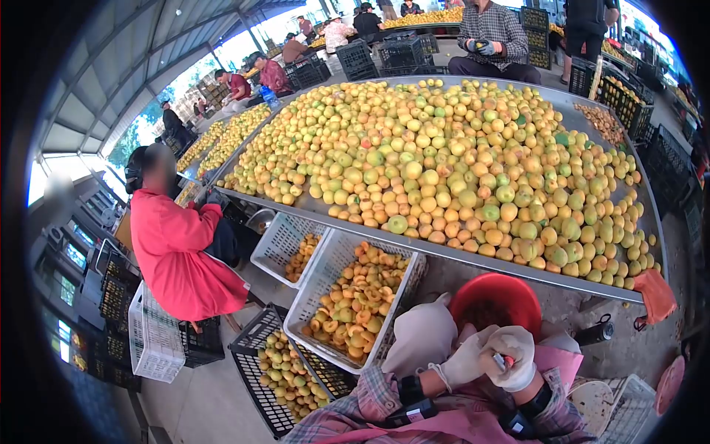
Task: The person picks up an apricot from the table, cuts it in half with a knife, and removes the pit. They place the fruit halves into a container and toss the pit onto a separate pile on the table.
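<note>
Both my hands wear white gloves and meet just in front of my lap, close to the rim of a red bucket (pixel 497 285). My right hand (pixel 516 349) is closed around a small red-and-metal object (pixel 505 361), most of it hidden in the palm. Against it presses my left hand (pixel 467 364), with its fingers curled in; what they hold, if anything, is out of sight. Dark reddish matter lies inside the bucket. Beyond the bucket, many yellow-orange apricots (pixel 433 159) cover a large metal table (pixel 473 259).
To my left, a white crate (pixel 403 285) holds halved apricots, beside a smaller white crate (pixel 262 255). A black crate (pixel 248 355) contains whole fruit. A person in a red jacket (pixel 177 244) sits left; another person (pixel 494 37) sits across. A black flask (pixel 595 331) lies right.
</note>
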`<control>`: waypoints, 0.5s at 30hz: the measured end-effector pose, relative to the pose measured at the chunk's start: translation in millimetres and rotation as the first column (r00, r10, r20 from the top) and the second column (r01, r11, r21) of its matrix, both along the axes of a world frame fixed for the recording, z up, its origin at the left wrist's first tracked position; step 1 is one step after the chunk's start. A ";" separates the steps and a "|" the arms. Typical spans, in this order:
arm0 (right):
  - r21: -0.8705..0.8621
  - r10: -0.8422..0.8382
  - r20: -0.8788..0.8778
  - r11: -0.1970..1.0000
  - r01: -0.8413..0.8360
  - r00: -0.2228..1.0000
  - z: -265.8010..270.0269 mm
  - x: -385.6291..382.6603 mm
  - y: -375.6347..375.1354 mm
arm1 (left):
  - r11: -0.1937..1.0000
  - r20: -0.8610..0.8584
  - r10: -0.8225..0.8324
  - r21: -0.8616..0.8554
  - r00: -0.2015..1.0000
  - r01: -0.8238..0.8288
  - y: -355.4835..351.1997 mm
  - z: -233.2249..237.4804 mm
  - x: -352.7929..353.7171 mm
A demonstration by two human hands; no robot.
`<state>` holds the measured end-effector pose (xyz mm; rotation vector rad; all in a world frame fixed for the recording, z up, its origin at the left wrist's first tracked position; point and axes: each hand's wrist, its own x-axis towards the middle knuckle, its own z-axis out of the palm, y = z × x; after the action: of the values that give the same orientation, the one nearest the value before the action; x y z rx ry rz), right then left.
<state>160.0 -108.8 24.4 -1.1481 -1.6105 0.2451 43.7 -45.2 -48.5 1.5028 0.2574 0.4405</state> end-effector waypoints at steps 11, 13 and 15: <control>-0.149 -0.193 -0.528 0.980 0.133 0.827 27.2 3.6 -9.6 | 0.994 -0.100 0.112 -0.008 0.989 -0.113 6.9 26.6 8.0; -0.185 -0.225 -0.586 0.973 0.141 0.779 20.8 6.9 -17.7 | 0.983 -0.154 0.149 -0.088 0.977 -0.163 2.8 30.8 7.0; -0.146 -0.238 -0.699 0.971 0.192 0.674 9.7 1.5 -18.0 | 0.982 -0.196 0.139 -0.096 0.971 -0.161 -0.6 35.7 7.9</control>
<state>161.5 -126.8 34.1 -1.0868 -0.7647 0.5180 51.6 -45.8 -12.8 1.4215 0.5402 0.3972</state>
